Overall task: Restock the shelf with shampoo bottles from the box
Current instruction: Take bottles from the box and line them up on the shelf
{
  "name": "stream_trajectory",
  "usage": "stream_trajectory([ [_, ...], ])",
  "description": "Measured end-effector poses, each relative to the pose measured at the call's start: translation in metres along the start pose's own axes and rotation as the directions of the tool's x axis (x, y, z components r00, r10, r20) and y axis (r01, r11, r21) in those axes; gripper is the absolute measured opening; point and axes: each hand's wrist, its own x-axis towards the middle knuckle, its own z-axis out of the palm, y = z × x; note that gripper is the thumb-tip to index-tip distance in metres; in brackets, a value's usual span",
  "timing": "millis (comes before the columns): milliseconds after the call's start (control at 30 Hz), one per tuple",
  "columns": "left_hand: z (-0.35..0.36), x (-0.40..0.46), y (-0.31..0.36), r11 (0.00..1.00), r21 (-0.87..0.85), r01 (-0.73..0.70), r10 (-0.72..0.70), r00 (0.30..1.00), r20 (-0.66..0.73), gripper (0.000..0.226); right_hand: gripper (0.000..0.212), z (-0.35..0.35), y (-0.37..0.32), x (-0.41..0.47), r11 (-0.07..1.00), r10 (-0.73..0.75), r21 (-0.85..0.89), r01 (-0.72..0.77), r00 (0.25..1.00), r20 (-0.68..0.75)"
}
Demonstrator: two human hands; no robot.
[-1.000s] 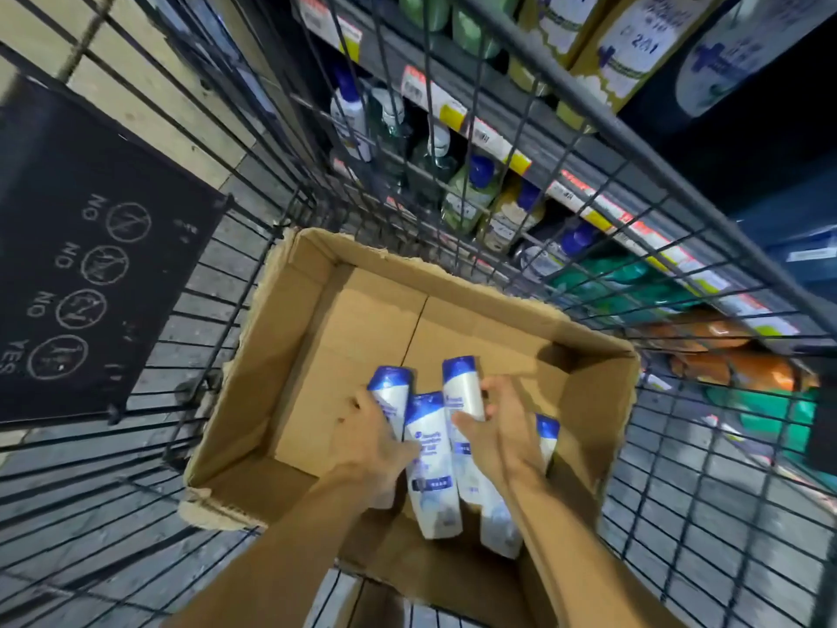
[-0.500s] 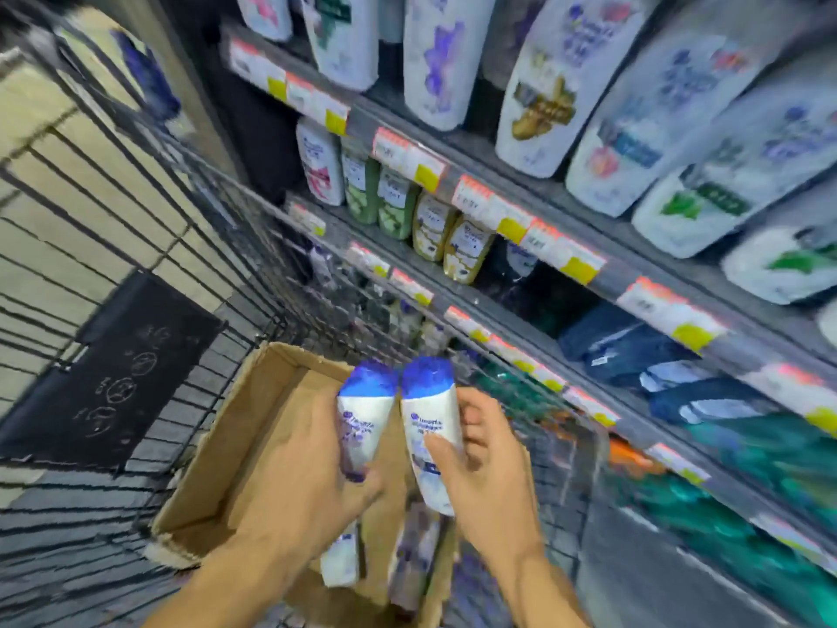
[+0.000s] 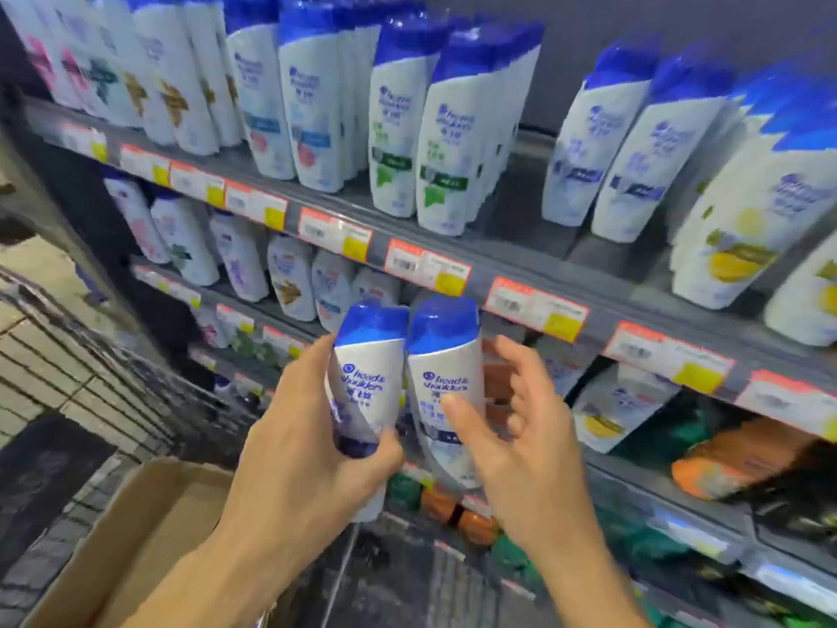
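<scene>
I hold two white shampoo bottles with blue caps upright in front of the shelves. My left hand (image 3: 299, 451) is wrapped around the left shampoo bottle (image 3: 367, 378). My right hand (image 3: 512, 441) grips the right shampoo bottle (image 3: 446, 369) from its right side, with the fingers spread behind it. Both bottles sit just below the upper shelf (image 3: 521, 228), which carries rows of matching bottles and has a bare gap between two groups. The cardboard box (image 3: 136, 537) is at the lower left, under my left forearm.
Price tags (image 3: 428, 267) line the shelf edges. A lower shelf (image 3: 253, 265) holds smaller white bottles; orange and green packs (image 3: 733, 464) fill the shelves at the lower right. The wire cart wall (image 3: 90, 378) stands at the left beside the box.
Both hands have lifted the two bottles out of the box and up to shelf height. The view has swung up from the cart to the shelves.
</scene>
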Motion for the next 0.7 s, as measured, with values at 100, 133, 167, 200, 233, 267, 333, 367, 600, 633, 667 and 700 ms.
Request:
stream_trajectory([
  [100, 0.001, 0.005, 0.054, 0.996, -0.054, -0.077, 0.077, 0.997, -0.001, 0.081, 0.039, -0.048, -0.028, 0.001, 1.0, -0.028, 0.013, 0.029, 0.999, -0.04],
  [133, 0.001, 0.007, 0.071, 0.991, -0.063, -0.12, 0.121, 0.993, 0.001, 0.081, 0.04, -0.061, -0.036, 0.003, 0.999, -0.046, 0.023, 0.048, 0.997, -0.063],
  [167, 0.0, 0.009, 0.089, 0.985, -0.081, -0.155, 0.157, 0.988, 0.015, 0.083, 0.04, -0.072, -0.043, 0.006, 0.997, -0.065, 0.036, 0.069, 0.994, -0.091],
  [200, 0.0, 0.011, 0.105, 0.978, -0.11, -0.175, 0.18, 0.983, 0.036, 0.085, 0.039, -0.082, -0.049, 0.009, 0.995, -0.078, 0.052, 0.085, 0.989, -0.123],
  [233, 0.0, 0.015, 0.118, 0.971, -0.145, -0.192, 0.202, 0.978, 0.058, 0.085, 0.038, -0.09, -0.055, 0.012, 0.993, -0.081, 0.074, 0.094, 0.984, -0.158],
  [267, 0.002, 0.019, 0.13, 0.962, -0.177, -0.209, 0.225, 0.971, 0.074, 0.083, 0.037, -0.099, -0.06, 0.016, 0.99, -0.082, 0.095, 0.101, 0.978, -0.191],
  [333, 0.004, 0.025, 0.143, 0.946, -0.187, -0.263, 0.281, 0.957, 0.074, 0.082, 0.039, -0.104, -0.064, 0.028, 0.984, -0.072, 0.139, 0.109, 0.967, -0.245],
  [367, 0.007, 0.029, 0.151, 0.942, -0.175, -0.286, 0.301, 0.952, 0.064, 0.081, 0.039, -0.108, -0.065, 0.035, 0.979, -0.071, 0.162, 0.121, 0.956, -0.284],
  [600, 0.01, 0.07, 0.191, 0.903, -0.221, -0.369, 0.376, 0.926, -0.011, 0.086, 0.039, -0.102, -0.055, 0.107, 0.975, -0.1, 0.134, 0.177, 0.89, -0.445],
  [633, 0.009, 0.078, 0.195, 0.897, -0.228, -0.379, 0.386, 0.922, -0.014, 0.088, 0.038, -0.099, -0.051, 0.118, 0.977, -0.096, 0.127, 0.173, 0.88, -0.465],
  [667, 0.008, 0.086, 0.197, 0.889, -0.243, -0.389, 0.396, 0.918, -0.02, 0.088, 0.036, -0.096, -0.047, 0.127, 0.977, -0.094, 0.122, 0.174, 0.869, -0.485],
  [700, 0.006, 0.093, 0.2, 0.883, -0.258, -0.393, 0.402, 0.916, -0.02, 0.087, 0.034, -0.093, -0.043, 0.135, 0.979, -0.085, 0.116, 0.165, 0.857, -0.508],
])
